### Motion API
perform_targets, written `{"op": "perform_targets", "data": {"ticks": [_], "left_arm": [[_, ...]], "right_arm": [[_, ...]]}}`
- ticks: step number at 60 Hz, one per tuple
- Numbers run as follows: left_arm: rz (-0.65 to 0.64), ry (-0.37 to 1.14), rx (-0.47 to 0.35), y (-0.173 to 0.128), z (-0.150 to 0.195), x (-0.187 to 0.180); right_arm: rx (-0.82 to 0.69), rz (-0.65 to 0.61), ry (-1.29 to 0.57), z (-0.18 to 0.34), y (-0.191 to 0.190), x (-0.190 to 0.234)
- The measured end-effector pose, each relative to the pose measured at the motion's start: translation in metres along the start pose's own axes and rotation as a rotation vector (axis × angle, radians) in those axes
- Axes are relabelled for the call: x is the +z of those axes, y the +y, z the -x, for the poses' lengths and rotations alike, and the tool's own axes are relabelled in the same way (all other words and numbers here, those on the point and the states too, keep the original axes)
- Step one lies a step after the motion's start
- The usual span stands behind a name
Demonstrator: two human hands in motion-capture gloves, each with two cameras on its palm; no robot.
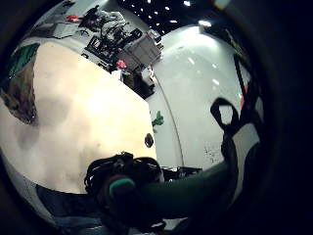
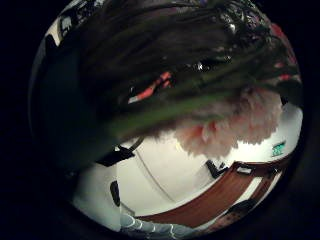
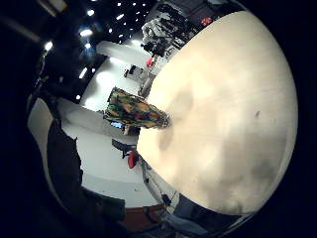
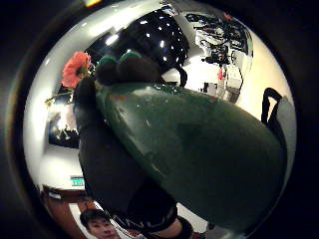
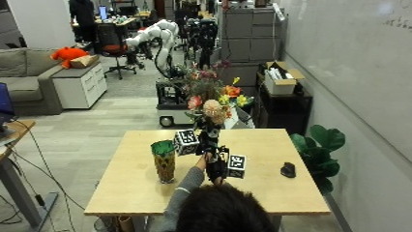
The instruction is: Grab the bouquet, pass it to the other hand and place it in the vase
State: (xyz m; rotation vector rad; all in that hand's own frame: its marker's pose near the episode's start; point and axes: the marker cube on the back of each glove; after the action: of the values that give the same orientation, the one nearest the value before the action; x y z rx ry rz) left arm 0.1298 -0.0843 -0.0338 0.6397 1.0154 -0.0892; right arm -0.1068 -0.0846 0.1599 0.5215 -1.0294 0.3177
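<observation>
From the outside view, the bouquet (image 5: 211, 99) stands upright above the middle of the tabletop (image 5: 128, 191), both gloved hands meeting at its stems; the left hand (image 5: 207, 140) sits higher, the right hand (image 5: 217, 169) below. The vase (image 5: 164, 160) stands apart on the tabletop, nothing visible inside. The left thumb-side view is filled with stems and a pale bloom (image 2: 235, 125). In the right thumb-side view, fingers (image 4: 99, 149) curl round a green wrap (image 4: 199, 144), probably the bouquet's base.

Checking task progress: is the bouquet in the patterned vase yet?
Out: the colourful flower bouquet is held above the table, beside the empty green-rimmed patterned vase.
</observation>
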Motion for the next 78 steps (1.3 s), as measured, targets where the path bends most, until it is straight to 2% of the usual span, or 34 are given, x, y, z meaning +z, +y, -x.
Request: {"op": "perform_targets", "data": {"ticks": [2, 7, 13, 18, 21, 23, 25, 28, 30, 31, 34, 37, 38, 40, 42, 45, 49, 54, 56, 60, 64, 69, 75, 78], "left_arm": [[-0.028, -0.015, -0.001, 0.003, -0.003, -0.005], [-0.078, -0.041, 0.024, -0.003, 0.003, -0.007], [-0.11, -0.079, 0.055, -0.008, 0.0, -0.012], [-0.134, -0.115, 0.09, -0.019, 0.002, -0.016], [-0.154, -0.137, 0.11, -0.024, -0.003, -0.022], [-0.167, -0.146, 0.121, -0.029, -0.007, -0.027], [-0.182, -0.155, 0.132, -0.035, -0.01, -0.033], [-0.206, -0.176, 0.151, -0.045, -0.015, -0.043], [-0.224, -0.19, 0.166, -0.049, -0.021, -0.052], [-0.233, -0.196, 0.175, -0.051, -0.025, -0.056], [-0.269, -0.22, 0.208, -0.06, -0.033, -0.068], [-0.31, -0.259, 0.234, -0.071, -0.038, -0.079], [-0.322, -0.272, 0.238, -0.073, -0.04, -0.082], [-0.346, -0.296, 0.241, -0.078, -0.043, -0.089], [-0.37, -0.32, 0.246, -0.083, -0.045, -0.095], [-0.401, -0.351, 0.258, -0.089, -0.05, -0.104], [-0.436, -0.372, 0.258, -0.099, -0.05, -0.112], [-0.451, -0.364, 0.229, -0.107, -0.048, -0.119], [-0.453, -0.352, 0.212, -0.109, -0.048, -0.122], [-0.464, -0.327, 0.19, -0.114, -0.048, -0.127], [-0.469, -0.306, 0.165, -0.12, -0.047, -0.132], [-0.503, -0.302, 0.163, -0.132, -0.049, -0.141], [-0.539, -0.311, 0.171, -0.145, -0.051, -0.153], [-0.559, -0.315, 0.175, -0.151, -0.051, -0.158]], "right_arm": [[0.026, -0.027, 0.075, -0.008, -0.002, 0.001], [0.031, -0.041, 0.129, -0.01, 0.001, 0.0], [-0.201, 0.118, -0.158, 0.032, 0.018, 0.009], [-0.085, 0.174, -0.095, 0.017, 0.013, 0.015], [-0.16, 0.253, -0.222, 0.035, 0.022, 0.015], [-0.207, 0.282, -0.244, 0.044, 0.03, 0.013], [-0.193, 0.268, -0.17, 0.039, 0.029, 0.01], [-0.044, 0.217, 0.014, 0.016, 0.019, 0.006], [0.027, 0.206, 0.074, 0.006, 0.014, 0.004], [0.011, 0.208, 0.072, 0.005, 0.012, 0.004], [-0.172, 0.253, -0.053, 0.009, 0.002, 0.007], [-0.155, 0.307, -0.163, 0.029, 0.018, -0.002], [-0.128, 0.31, -0.164, 0.032, 0.023, -0.006], [-0.108, 0.253, -0.051, 0.023, 0.018, -0.012], [-0.163, 0.184, 0.063, 0.011, 0.006, -0.016], [-0.252, 0.168, 0.059, 0.012, 0.002, -0.02], [-0.321, 0.126, 0.106, 0.008, -0.005, -0.027], [-0.235, 0.169, 0.018, 0.012, 0.001, -0.028], [-0.283, 0.194, -0.046, 0.017, 0.003, -0.027], [-0.36, 0.178, -0.051, 0.017, 0.0, -0.029], [-0.477, 0.22, -0.17, 0.029, 0.005, -0.029], [-0.55, 0.256, -0.259, 0.035, 0.007, -0.029], [-0.556, 0.224, -0.172, 0.021, -0.005, -0.028], [-0.584, 0.231, -0.19, 0.021, -0.007, -0.026]]}}
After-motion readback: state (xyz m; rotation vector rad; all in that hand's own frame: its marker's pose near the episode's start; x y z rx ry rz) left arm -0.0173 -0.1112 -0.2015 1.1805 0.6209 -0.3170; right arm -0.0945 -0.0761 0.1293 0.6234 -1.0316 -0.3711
